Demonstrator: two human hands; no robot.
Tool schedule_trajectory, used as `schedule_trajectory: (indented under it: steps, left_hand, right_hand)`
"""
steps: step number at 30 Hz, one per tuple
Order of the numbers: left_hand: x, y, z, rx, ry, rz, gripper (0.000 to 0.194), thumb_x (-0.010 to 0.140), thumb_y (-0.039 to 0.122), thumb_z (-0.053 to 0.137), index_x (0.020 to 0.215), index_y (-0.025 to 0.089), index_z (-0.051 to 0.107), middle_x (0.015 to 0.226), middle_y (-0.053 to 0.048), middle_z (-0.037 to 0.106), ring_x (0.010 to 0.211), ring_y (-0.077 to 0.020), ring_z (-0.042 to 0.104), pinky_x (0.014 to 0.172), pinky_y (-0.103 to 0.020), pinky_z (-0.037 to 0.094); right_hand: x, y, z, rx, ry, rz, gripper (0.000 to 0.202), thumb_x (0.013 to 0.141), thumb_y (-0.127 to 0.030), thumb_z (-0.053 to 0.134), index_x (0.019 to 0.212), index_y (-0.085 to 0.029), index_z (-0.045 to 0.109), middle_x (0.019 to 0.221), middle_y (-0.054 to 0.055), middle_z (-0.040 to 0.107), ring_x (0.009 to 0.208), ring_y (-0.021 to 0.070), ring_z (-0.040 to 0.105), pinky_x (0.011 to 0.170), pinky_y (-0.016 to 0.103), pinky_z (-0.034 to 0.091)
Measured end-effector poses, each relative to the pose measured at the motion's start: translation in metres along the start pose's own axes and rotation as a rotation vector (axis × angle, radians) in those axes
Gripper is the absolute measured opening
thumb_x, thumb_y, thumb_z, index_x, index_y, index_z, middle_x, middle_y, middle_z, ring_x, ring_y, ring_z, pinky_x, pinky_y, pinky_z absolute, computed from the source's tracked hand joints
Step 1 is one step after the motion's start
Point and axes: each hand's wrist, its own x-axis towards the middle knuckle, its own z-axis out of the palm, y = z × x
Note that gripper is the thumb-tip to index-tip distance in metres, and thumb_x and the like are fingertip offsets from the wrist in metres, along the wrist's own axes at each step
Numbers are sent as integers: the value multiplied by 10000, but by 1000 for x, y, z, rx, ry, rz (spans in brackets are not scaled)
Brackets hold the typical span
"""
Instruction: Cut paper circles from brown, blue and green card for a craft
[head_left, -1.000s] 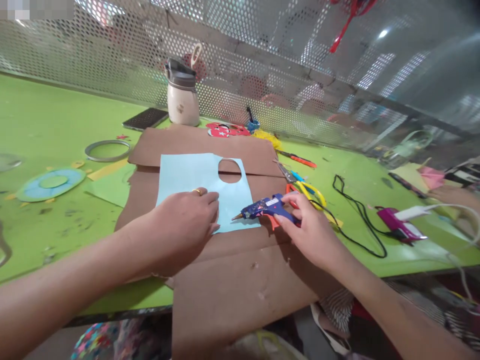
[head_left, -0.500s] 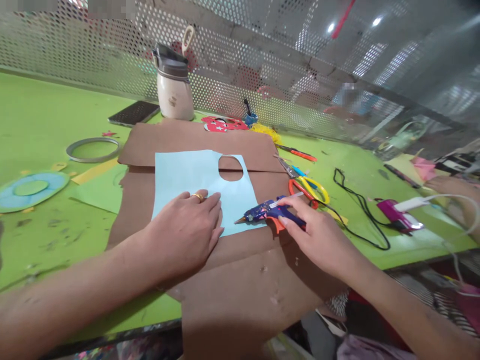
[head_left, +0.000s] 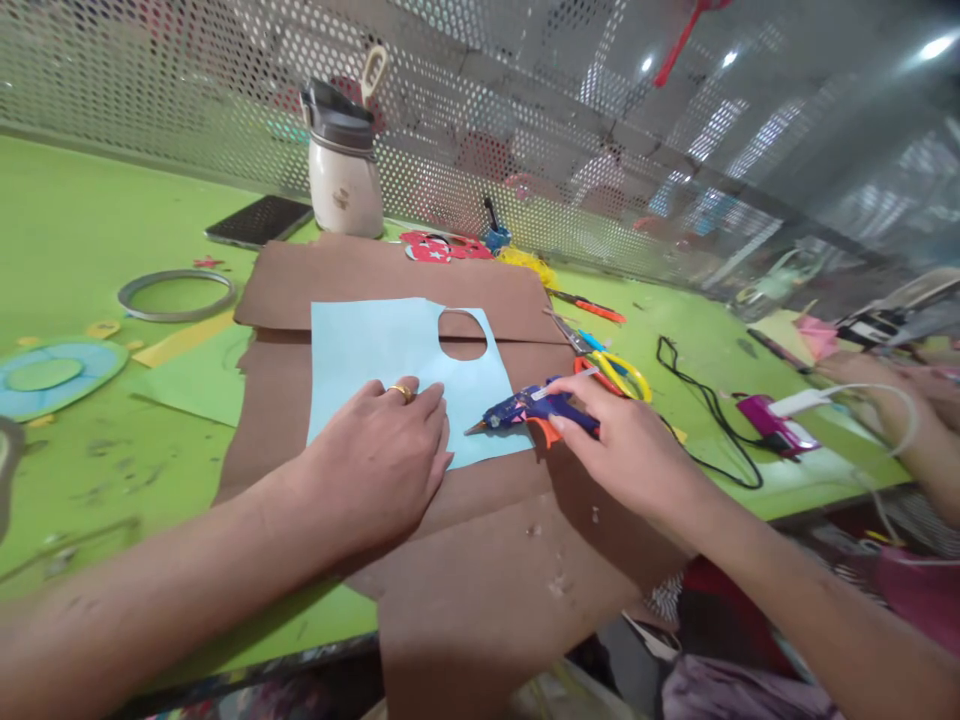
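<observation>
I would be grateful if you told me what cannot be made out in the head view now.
In the head view:
- Paper under the left hand: hidden by that hand.
- Glue gun grip: partly hidden by the right hand.
- Whether its tip touches the paper: too small to tell.
- Disc: cut off by the left edge.
- Things behind the mesh: blurred, partly screened by it.
</observation>
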Motion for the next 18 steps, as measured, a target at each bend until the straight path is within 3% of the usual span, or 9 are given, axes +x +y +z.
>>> schedule_trajectory:
  steps: [12, 18]
  left_hand:
    - [0, -2, 0, -29, 42, 22, 346, 921, 297, 343, 997, 135, 640, 1025, -162, 628, 1074, -329, 527, 783, -430, 414]
    - [0, -2, 0, -34, 38, 19, 345, 921, 288, 346, 971, 129, 649, 1026, -166, 631, 1093, -333, 524, 800, -434, 418]
  right_hand:
    - [20, 2, 8, 41, 39, -39, 268, 862, -267, 517, 1123, -281, 577, 900, 43, 711, 666, 197, 609, 581, 286, 436]
    - [28, 1, 10, 30, 75, -11, 263, 845, -257, 531, 1099, -278, 596, 863, 37, 717, 701, 209, 631, 611, 291, 437]
